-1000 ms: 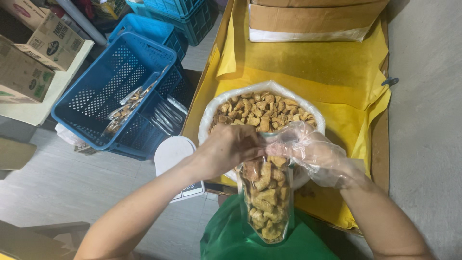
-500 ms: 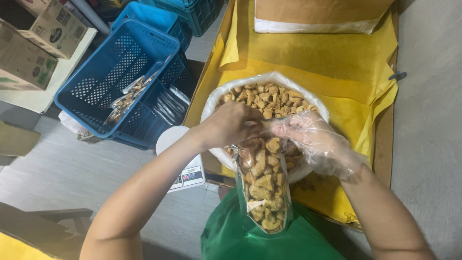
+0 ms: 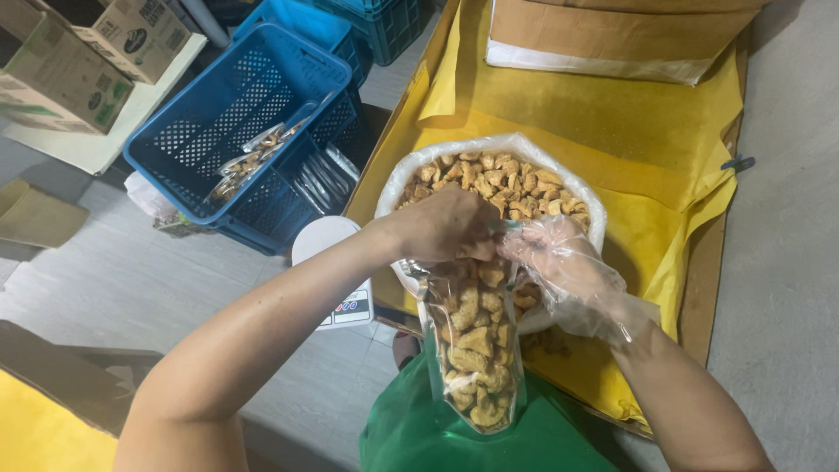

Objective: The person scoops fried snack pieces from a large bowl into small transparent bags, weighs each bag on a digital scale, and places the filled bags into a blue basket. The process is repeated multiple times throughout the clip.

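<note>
- Left hand (image 3: 441, 229) bare, pinched on the mouth of the clear pouch (image 3: 473, 350) — pouch hangs upright in front of the green apron (image 3: 454, 437), nearly full of brown snack pieces.
- Right hand (image 3: 555, 258) in a thin plastic glove, fingers closed at the same opening, touching the left.
- Step looks like topping up or closing the pouch; next move calls for a steady grip at the mouth.
- Big white bag of snack pieces (image 3: 498, 179) sits just behind, on the yellow-papered bench (image 3: 612, 122).
- Blue crate (image 3: 236, 131) with filled pouches on the floor at left; small white scale (image 3: 336, 280) beside it — nothing blocks the hands.
</note>
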